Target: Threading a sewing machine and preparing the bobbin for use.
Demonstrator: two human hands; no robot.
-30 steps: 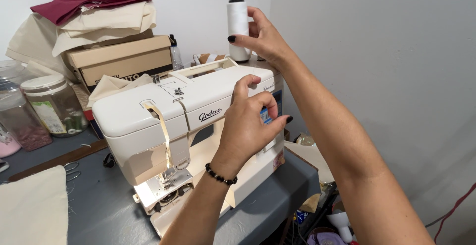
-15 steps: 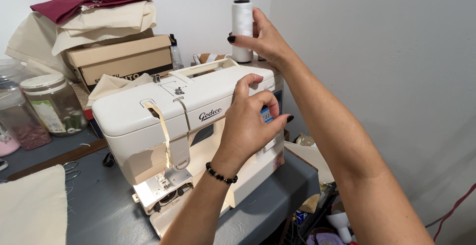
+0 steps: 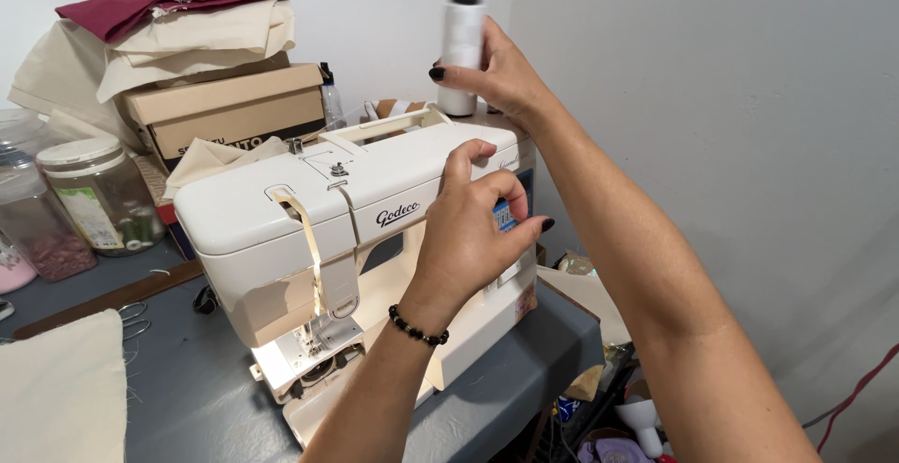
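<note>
White thread spool (image 3: 462, 51), held in right hand (image 3: 501, 74) grip, has risen slightly; left hand (image 3: 473, 229) unmoved, its grip unclear.

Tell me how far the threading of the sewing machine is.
Done: nothing visible; no thread shows at the needle area. In hand: the right hand holds the white thread spool over the sewing machine; the left hand touches its front. Left: apparently all threading.

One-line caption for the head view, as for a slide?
Right hand grips a white thread spool above a cream sewing machine; left hand touches its front.
</note>
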